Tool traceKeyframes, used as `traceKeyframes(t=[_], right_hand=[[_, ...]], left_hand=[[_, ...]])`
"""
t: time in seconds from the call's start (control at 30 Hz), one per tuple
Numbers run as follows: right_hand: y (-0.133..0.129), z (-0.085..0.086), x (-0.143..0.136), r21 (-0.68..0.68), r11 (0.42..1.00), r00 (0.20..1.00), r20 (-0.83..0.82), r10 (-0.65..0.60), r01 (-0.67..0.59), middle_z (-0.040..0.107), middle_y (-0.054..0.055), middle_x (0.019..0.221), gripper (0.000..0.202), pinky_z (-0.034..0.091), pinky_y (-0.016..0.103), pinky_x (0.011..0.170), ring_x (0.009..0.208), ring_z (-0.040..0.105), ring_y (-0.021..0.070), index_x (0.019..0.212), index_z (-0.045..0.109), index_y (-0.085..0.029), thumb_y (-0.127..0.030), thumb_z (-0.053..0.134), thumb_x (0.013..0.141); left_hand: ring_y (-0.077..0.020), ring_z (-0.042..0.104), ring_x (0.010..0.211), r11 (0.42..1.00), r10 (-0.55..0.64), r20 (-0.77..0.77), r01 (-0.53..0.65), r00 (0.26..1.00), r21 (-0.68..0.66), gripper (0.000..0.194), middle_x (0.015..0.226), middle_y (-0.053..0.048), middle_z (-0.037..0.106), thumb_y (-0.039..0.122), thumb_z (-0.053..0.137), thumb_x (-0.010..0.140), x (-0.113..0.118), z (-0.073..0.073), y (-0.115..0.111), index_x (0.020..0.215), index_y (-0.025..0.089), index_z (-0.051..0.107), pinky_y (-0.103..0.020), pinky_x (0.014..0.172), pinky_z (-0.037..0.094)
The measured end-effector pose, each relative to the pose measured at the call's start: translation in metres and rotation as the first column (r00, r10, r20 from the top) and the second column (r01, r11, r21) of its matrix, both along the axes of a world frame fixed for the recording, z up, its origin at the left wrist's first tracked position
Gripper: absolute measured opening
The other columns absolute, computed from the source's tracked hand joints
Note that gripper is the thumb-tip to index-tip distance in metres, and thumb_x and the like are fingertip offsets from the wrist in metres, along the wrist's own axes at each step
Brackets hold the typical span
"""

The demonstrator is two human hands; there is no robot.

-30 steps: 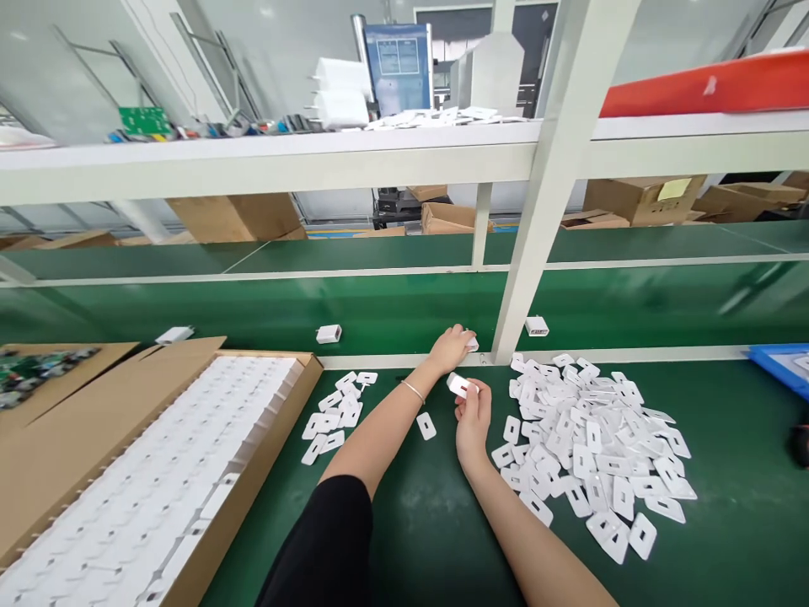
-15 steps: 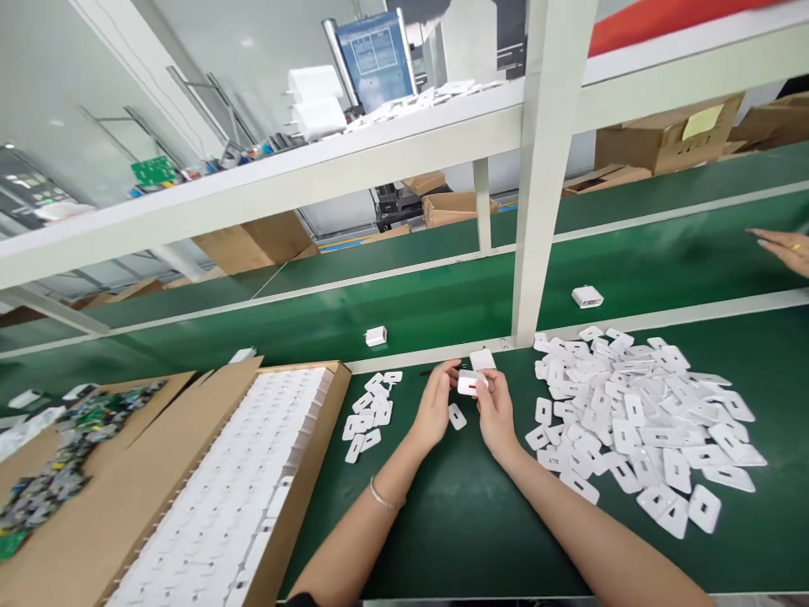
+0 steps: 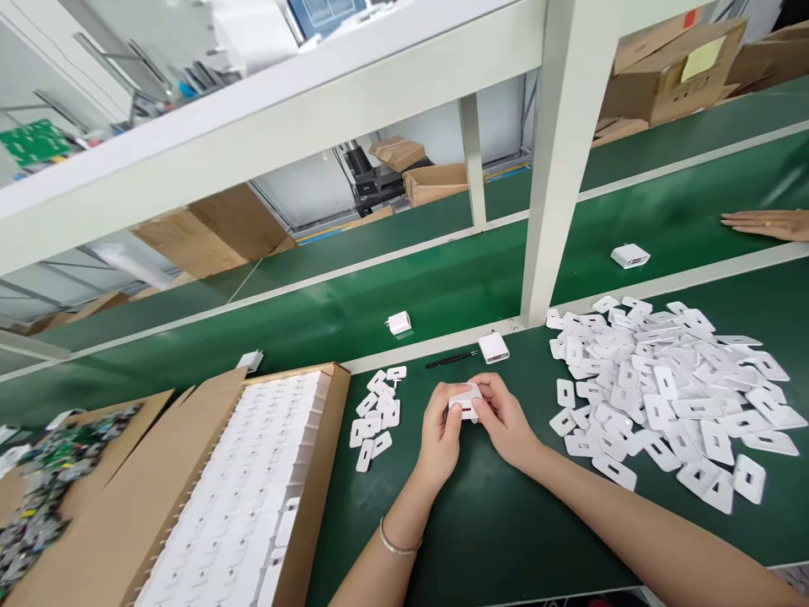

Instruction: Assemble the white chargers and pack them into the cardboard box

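Both my hands hold one small white charger [image 3: 466,403] above the green bench, its red-lined slot turned toward me. My left hand [image 3: 441,434] grips its left side, thumb on the front edge. From the right, my right hand [image 3: 511,427] closes on it with thumb and fingers. Just beyond them, a second white charger [image 3: 494,347] stands on the bench, with a thin black tool [image 3: 451,360] beside it. A small group of white faceplates [image 3: 372,421] with cut-outs lies left of my hands. To the right spreads a large heap of similar faceplates [image 3: 670,396].
At left is a cardboard box [image 3: 316,472] with white dividers; circuit boards [image 3: 38,514] lie on cardboard beyond it. Chargers [image 3: 399,322] sit on the green conveyor belt [image 3: 455,287] behind a pale post [image 3: 556,169]. Another person's hand [image 3: 768,224] rests at far right.
My left hand has closed onto the charger that my right hand held. The loose faceplate between my hands no longer shows. The view has shifted, and the other person's hand now lies lower, flatter.
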State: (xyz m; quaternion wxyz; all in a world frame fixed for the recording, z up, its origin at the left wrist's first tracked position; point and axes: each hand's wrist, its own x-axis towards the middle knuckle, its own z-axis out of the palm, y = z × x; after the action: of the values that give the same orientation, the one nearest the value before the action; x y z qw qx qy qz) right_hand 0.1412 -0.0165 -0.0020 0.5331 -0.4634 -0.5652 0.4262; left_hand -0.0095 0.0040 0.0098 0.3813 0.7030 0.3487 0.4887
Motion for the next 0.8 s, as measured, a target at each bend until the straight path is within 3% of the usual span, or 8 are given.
traceKeyframes(t=[0.2, 0.5, 0.63, 0.8], right_hand=[[-0.0031, -0.0006, 0.0014, 0.014, 1.0, 1.0, -0.017, -0.005, 0.006, 0.06, 0.0, 0.084, 0.037, 0.046, 0.032, 0.066, 0.072, 0.059, 0.0182, 0.119, 0.05, -0.025, -0.059, 0.048, 0.104], [-0.0068, 0.0034, 0.0003, -0.006, 0.999, 0.999, -0.022, 0.034, -0.034, 0.063, 0.002, 0.088, 0.039, 0.05, 0.034, 0.069, 0.077, 0.063, 0.0198, 0.122, 0.05, -0.026, -0.06, 0.04, 0.106], [-0.0062, 0.0048, 0.0006, -0.027, 0.999, 0.999, 0.032, 0.025, -0.024, 0.064, 0.003, 0.088, 0.04, 0.052, 0.034, 0.07, 0.078, 0.063, 0.0203, 0.124, 0.056, -0.026, -0.059, 0.045, 0.104], [-0.0068, 0.0027, -0.004, -0.081, 0.997, 1.0, -0.014, -0.003, 0.002, 0.065, 0.002, 0.086, 0.038, 0.054, 0.033, 0.071, 0.08, 0.064, 0.0204, 0.118, 0.059, -0.025, -0.058, 0.05, 0.102]], left_hand=[[-0.0225, 0.058, 0.11, 0.996, -0.081, 0.002, 0.081, 0.997, -0.046, 0.046, 0.123, -0.008, 0.066, 0.049, 0.029, 0.112, -0.0023, -0.0014, -0.0043, 0.131, 0.028, 0.065, -0.036, 0.095, 0.048], [-0.0204, 0.059, 0.092, 0.999, -0.042, 0.004, 0.042, 0.999, 0.027, 0.036, 0.099, -0.006, 0.067, 0.047, 0.044, 0.109, -0.0022, -0.0034, 0.0014, 0.117, 0.024, 0.071, -0.032, 0.082, 0.049], [-0.0196, 0.059, 0.091, 1.0, -0.005, 0.023, 0.005, 1.0, -0.007, 0.033, 0.098, -0.005, 0.067, 0.044, 0.044, 0.11, -0.0014, -0.003, -0.0008, 0.113, 0.025, 0.072, -0.032, 0.082, 0.048], [-0.0179, 0.06, 0.09, 0.996, 0.009, 0.089, -0.001, 0.996, -0.093, 0.034, 0.097, -0.004, 0.067, 0.043, 0.045, 0.11, 0.0005, -0.0012, -0.0023, 0.109, 0.025, 0.073, -0.03, 0.083, 0.049]])
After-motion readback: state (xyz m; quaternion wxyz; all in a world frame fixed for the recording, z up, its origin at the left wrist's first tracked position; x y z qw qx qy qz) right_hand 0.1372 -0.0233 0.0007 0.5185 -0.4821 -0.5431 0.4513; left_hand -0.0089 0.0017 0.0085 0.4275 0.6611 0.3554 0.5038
